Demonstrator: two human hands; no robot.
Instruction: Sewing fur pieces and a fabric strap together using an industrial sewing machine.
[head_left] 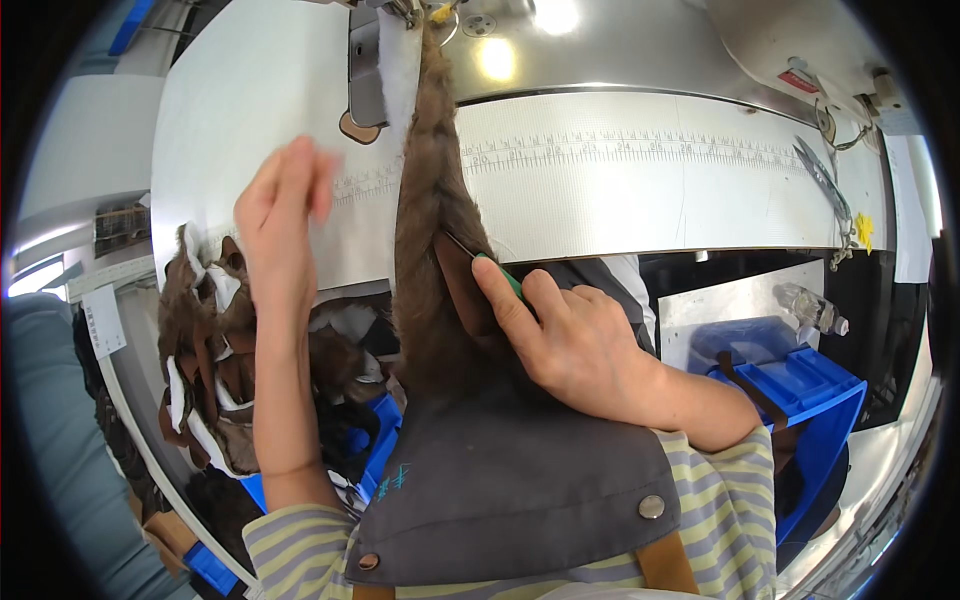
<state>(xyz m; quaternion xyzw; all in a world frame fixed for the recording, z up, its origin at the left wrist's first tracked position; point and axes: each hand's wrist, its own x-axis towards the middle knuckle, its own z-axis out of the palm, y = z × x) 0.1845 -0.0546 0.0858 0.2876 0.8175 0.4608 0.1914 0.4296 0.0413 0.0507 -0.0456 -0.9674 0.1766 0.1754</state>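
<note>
A long strip of brown fur (422,230) hangs from the sewing machine's needle area (425,12) down over the table's front edge to my apron. White material (398,70) lies along its upper left side. My right hand (575,340) is closed around a green-handled tool (513,283), its index finger stretched along it. The tool's thin metal tip lies at the fur, where a smooth brown underside (465,290) shows. My left hand (283,195) is raised left of the fur, apart from it. Its fingers are bent and blurred by motion, and nothing shows in them.
Scissors (822,175) lie at the table's right end beside a yellow flower-shaped piece (864,231). A ruler scale (600,150) crosses the white table. Fur pieces (215,350) are heaped lower left. At right are a blue bin (810,390) and a clear plastic bottle (812,308).
</note>
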